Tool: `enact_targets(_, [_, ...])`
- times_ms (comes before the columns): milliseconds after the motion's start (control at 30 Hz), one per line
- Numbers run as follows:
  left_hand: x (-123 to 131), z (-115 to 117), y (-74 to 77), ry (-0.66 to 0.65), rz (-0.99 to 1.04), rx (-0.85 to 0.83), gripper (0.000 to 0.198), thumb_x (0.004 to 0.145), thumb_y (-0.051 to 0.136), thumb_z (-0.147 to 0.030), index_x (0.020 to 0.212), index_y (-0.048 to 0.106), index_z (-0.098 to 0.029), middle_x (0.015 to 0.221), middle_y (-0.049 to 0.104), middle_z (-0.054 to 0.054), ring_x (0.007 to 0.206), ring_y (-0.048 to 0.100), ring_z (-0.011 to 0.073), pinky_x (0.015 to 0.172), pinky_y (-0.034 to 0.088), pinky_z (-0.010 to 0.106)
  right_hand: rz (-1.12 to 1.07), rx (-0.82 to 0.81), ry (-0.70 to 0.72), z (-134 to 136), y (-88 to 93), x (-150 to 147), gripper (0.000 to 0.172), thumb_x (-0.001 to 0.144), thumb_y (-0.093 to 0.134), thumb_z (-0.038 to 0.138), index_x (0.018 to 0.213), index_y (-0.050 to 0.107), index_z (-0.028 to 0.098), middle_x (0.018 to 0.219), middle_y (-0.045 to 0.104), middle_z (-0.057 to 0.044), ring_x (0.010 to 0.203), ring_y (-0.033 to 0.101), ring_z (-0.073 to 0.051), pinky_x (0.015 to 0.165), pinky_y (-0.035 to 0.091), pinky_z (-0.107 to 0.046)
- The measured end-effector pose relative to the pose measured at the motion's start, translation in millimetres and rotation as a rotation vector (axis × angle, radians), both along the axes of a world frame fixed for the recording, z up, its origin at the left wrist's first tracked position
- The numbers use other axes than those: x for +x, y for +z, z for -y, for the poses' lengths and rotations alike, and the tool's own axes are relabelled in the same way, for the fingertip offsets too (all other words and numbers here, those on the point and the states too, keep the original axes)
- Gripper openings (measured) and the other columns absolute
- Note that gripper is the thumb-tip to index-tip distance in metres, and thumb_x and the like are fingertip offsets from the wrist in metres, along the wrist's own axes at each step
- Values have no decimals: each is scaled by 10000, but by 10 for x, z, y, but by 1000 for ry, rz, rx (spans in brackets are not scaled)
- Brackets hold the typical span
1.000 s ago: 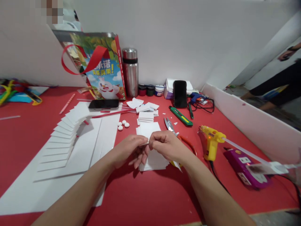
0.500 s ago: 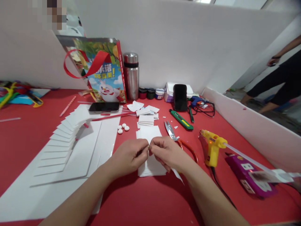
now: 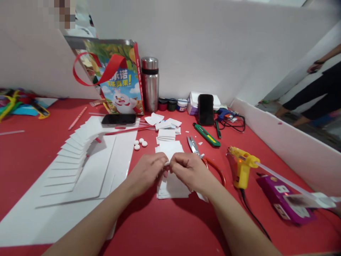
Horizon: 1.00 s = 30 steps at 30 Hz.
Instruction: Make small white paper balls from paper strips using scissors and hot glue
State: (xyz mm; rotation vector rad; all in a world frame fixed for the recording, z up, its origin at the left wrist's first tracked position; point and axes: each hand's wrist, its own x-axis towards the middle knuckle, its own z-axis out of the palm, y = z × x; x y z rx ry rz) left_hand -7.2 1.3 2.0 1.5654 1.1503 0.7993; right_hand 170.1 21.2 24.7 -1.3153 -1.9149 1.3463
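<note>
My left hand (image 3: 149, 170) and my right hand (image 3: 190, 170) meet over a stack of white paper sheets (image 3: 174, 188). Both are closed, fingertips pinching a small white paper strip (image 3: 167, 163) between them. Its pale edge shows at the left fingertips; the rest is mostly hidden by fingers. A white tail of paper (image 3: 203, 197) sticks out below my right wrist. Orange-handled scissors (image 3: 195, 147) lie just beyond my right hand, blades pointing away. Several small white discs (image 3: 136, 147) sit beyond my left hand.
A white stepped spiral model (image 3: 69, 160) stands on a white board (image 3: 29, 227) at left. To the right are a yellow glue gun (image 3: 242, 170), a purple power strip (image 3: 283, 199) and a green cutter (image 3: 206, 135). A steel flask (image 3: 151, 87) and gift bag (image 3: 122, 85) stand behind.
My left fingers have shifted up and turned over the pinched paper, showing its white edge. The paper tail by my right wrist shows less. The view has tilted slightly.
</note>
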Motion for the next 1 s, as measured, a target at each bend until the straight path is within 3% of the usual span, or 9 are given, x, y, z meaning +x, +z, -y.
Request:
enact_targets(133, [-4,-50,-6,-108,413,-644,466,911,293,-423,693,584,-131,553,636,89,319,506,127,277,226,203,125,279,60,-3,28,23,201,817,494,177,618,524,180,545,458,42,532,391,-83,493,267,-213])
enact_targets(233, [-12,-74,-17,-122,543,-843,429,864,381,-424,633,583,-124,505,638,97,292,518,121,247,216,167,202,333,124,1,26,21,178,837,488,167,670,549,179,562,508,31,523,400,-88,506,236,-237])
enact_targets(333, [-34,-82,-28,-92,607,-899,330,828,441,-366,628,568,-136,483,628,68,270,500,106,257,261,152,254,355,159,8,12,14,169,860,485,179,702,546,184,574,539,18,525,421,-97,515,219,-248])
enact_targets(533, [-70,-47,34,-112,470,-654,278,889,457,-332,680,523,-160,506,575,9,284,415,68,297,225,168,258,343,194,20,27,43,231,929,463,229,717,544,190,602,555,4,542,448,-108,524,235,-248])
enact_targets(633, [-62,-9,95,-120,260,-509,297,946,413,-367,734,500,-179,549,514,-33,340,388,66,360,259,195,252,328,188,22,43,49,252,928,460,231,686,517,194,583,531,16,530,430,-101,516,242,-243])
enact_targets(700, [-46,16,111,-118,65,-304,309,976,379,-387,754,472,-194,597,486,-39,438,427,92,449,327,221,237,308,154,24,41,35,273,907,470,226,635,460,198,539,497,29,503,414,-92,495,245,-233])
enact_targets(833, [1,48,64,-74,-371,242,264,998,339,-319,780,435,-207,711,498,-7,645,471,156,605,343,285,78,27,0,35,16,-17,250,852,476,229,604,446,212,434,471,60,356,397,-71,382,245,-198])
enact_targets(933, [37,57,18,-70,-526,437,203,979,338,-248,800,424,-213,735,502,3,641,460,167,598,308,299,-100,-185,-86,46,10,-48,208,799,483,231,592,466,221,382,445,83,259,354,-70,289,245,-190])
enact_targets(1000, [53,62,12,-65,-552,502,181,967,341,-231,813,433,-212,759,521,17,654,473,175,597,308,302,-162,-207,-114,52,13,-58,214,776,499,236,566,462,221,373,439,85,245,356,-70,264,256,-185])
